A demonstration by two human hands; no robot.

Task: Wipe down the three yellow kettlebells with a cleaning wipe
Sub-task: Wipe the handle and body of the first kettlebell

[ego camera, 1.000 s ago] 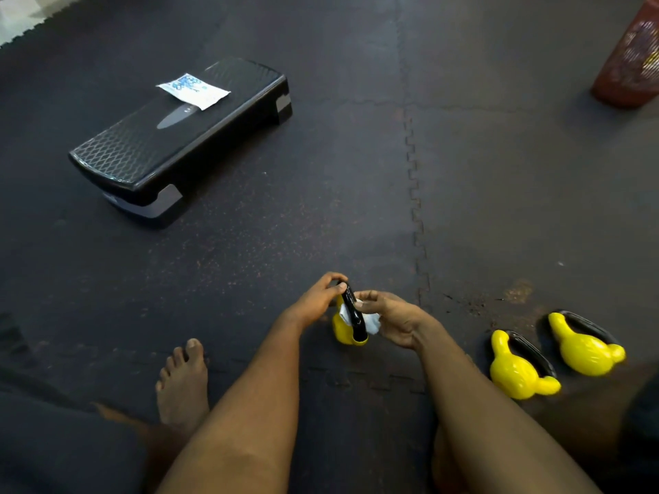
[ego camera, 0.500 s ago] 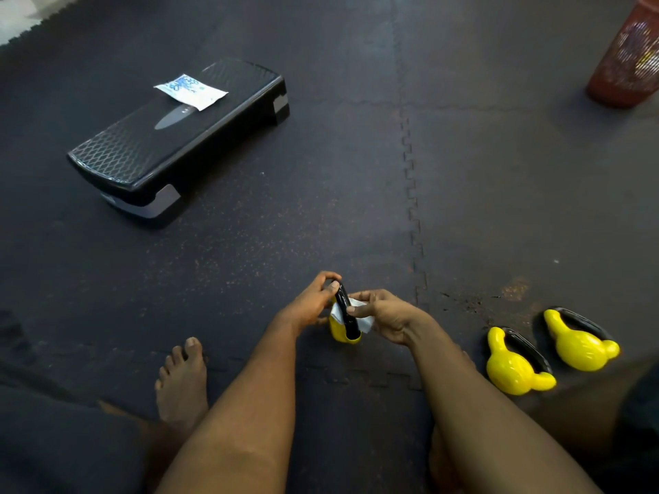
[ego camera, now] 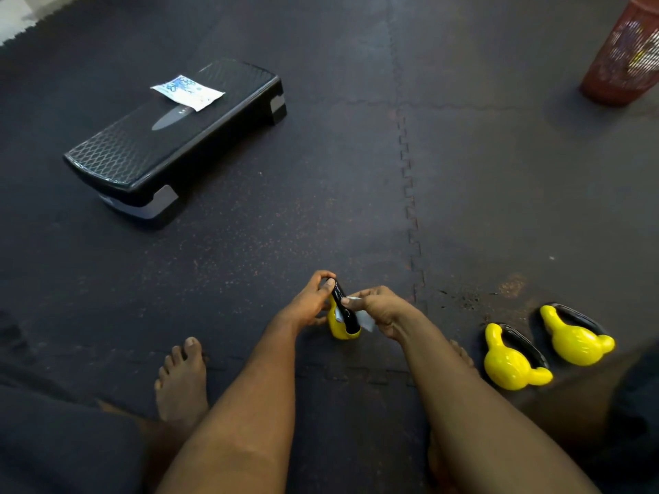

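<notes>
Kettlebell (ego camera: 340, 328), glossy yellow with a black handle, is standing upright on the floor mat (ego camera: 321, 208) between both hands. The left hand (ego camera: 308, 303) is gripping the handle's top and the right hand (ego camera: 381, 308) is pinching a white wipe (ego camera: 365, 320) against it. A second kettlebell (ego camera: 510, 369) and a third kettlebell (ego camera: 574, 345) are lying tipped, nearer the right hand.

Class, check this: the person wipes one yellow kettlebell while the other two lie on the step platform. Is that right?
No. The head view shows the other two kettlebells on the floor mat at the person's right, not the step platform.
</notes>
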